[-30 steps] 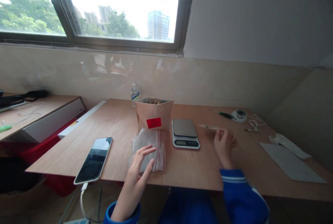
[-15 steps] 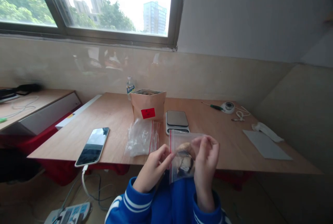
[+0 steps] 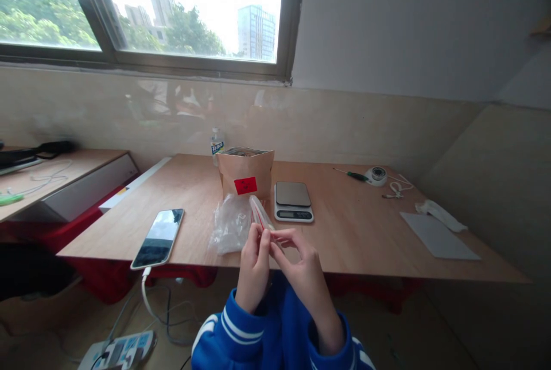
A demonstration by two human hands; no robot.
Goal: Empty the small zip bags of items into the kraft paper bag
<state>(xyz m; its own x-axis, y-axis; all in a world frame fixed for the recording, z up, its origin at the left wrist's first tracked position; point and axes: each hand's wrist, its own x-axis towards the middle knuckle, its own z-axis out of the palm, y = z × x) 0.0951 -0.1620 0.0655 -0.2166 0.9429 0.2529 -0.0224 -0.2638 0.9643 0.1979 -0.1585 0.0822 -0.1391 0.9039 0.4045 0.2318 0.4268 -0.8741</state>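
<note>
My left hand (image 3: 253, 264) and my right hand (image 3: 301, 264) are raised together in front of the table's near edge, both pinching the top of a small clear zip bag (image 3: 260, 213) with a red seal line. The bag is seen edge-on, so its contents are hidden. Just behind my hands lies a pile of empty clear zip bags (image 3: 232, 222) on the wooden table (image 3: 353, 232). Behind that stands an open brown paper pouch (image 3: 245, 174) with a red label, and to its right a small digital scale (image 3: 293, 201).
A phone (image 3: 158, 237) on a charging cable lies at the table's left. A small bottle (image 3: 216, 144) stands by the wall. A screwdriver (image 3: 349, 174), a tape roll (image 3: 377, 175), a grey sheet (image 3: 438, 236) and a crumpled wrapper (image 3: 441, 215) are at the right. A power strip (image 3: 117, 350) lies on the floor.
One second ago my hands were apart on the table; they then came together holding a filled zip bag flat toward me. Now the bag is turned edge-on and both hands pinch its top.
</note>
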